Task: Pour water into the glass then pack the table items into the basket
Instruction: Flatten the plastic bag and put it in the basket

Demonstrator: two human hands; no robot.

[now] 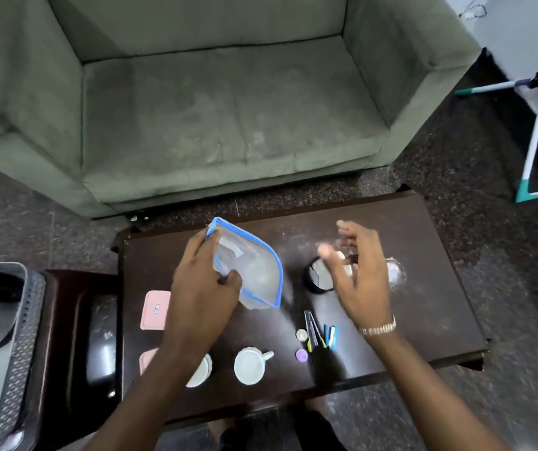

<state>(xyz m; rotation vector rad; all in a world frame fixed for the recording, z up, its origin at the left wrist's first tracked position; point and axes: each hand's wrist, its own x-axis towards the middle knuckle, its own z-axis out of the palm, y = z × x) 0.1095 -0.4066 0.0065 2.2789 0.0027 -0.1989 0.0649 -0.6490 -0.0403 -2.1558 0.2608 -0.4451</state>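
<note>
Two hands | left (202, 288) grips pouch (254, 271) | right (355, 271) spread | dark table (423, 288) | green sofa (228, 109)

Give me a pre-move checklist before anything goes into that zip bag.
1. Bag held: ok. The left hand grips the zip bag near its blue edge, off the table.
2. Bag mouth open: cannot tell, the view is blurred.
3. Right hand free: cannot tell. It is blurred above the black ring, with something pale at its fingertips.
4. Small items within reach: ok. Pens and two small discs lie just near the right wrist.
5. Cup clear of the arms: ok. It sits upright between the forearms.
6. Basket reachable: ok, at the left.
</note>
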